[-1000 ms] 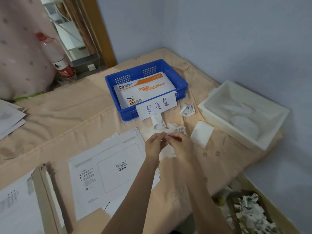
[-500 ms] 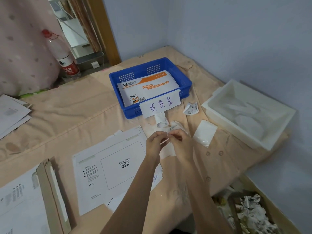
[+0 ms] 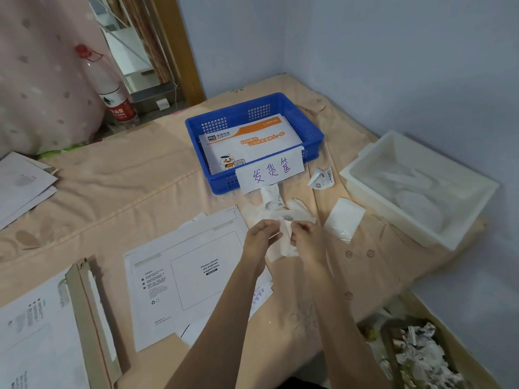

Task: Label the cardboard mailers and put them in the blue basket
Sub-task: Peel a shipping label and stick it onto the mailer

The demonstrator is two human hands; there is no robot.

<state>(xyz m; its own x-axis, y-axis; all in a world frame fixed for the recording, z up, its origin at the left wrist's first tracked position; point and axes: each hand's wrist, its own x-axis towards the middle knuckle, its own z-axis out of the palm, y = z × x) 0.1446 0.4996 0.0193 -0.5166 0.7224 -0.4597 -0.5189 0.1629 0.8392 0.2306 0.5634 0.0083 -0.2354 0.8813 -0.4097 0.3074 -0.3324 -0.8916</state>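
Both hands meet over the peach cloth [image 3: 118,192], fingertips facing each other. Left hand [image 3: 259,237]: thumb and fingers curled, pinching the left edge of a white label sheet [image 3: 282,245]. Right hand [image 3: 307,240]: fingers curled, pinching the same sheet at its right edge. The sheet hangs between the two sets of fingertips and runs down below them; whether backing is parting from sticker cannot be told.

Just left of and below the left fingers: a white cardboard mailer [image 3: 185,276] lying flat, printed waybill box face up, no label in that box. The left forearm crosses its right edge.

Beyond the fingertips, away from the person: loose curled paper strips [image 3: 271,199] on the cloth, then the blue basket [image 3: 196,130], apart from both hands. Inside it lies an orange-and-white printed mailer [image 3: 250,144]. A handwritten paper tag [image 3: 271,169] hangs on the basket's near wall.

Right of the right fingers: a white square sheet [image 3: 344,220] near, a small curled printed label [image 3: 321,178] further off, and a white tray [image 3: 421,237] well apart.

Far left of the hands: more white mailers [image 3: 25,181] at the cloth edge, a brown cardboard strip [image 3: 84,310] and a further mailer [image 3: 36,338] at the lower left corner.
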